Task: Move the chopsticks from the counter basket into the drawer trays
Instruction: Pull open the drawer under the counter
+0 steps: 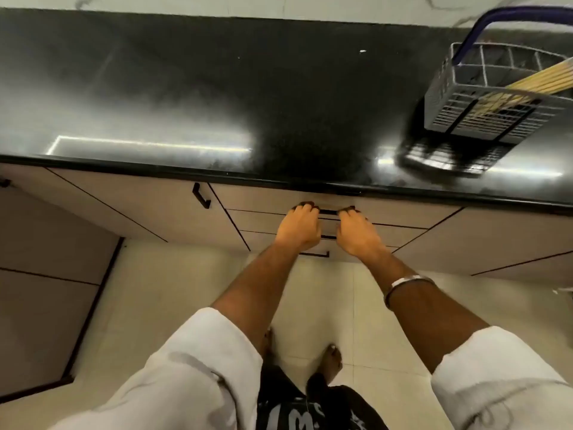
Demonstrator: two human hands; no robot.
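Two hands were set on the handle (328, 211) of the top drawer (387, 209), just under the near edge of the black table (217, 97). The left hand (299, 229) was placed at the handle's left end and the right hand (359, 234) at its right end, with a short stretch of the dark bar left showing between them. The fingers (305, 209) of both hands were curled together over the bar and appeared clamped on it, though the fingertips were hidden behind it. A grip at both ends was probably chosen so that the drawer could be drawn out straight and level.

The drawer was seen shut, its front flush with its neighbours, so the trays inside were not in view. Two more drawer fronts were stacked below it, each with its own small handle.

The chopsticks (539, 79) were kept in the basket (483, 100) at the far right of the table, well apart from the hands. They were bundled together and leaned out to the right over the basket's rim, their lower ends held in one of its compartments; which compartment could not be told through the blur. The basket's blue handle (508, 17) was raised above it.

None of the chopsticks had been moved yet, by the look of things. Opening the drawer was judged to be the step in hand, since the trays had to be uncovered before anything could be placed in them.
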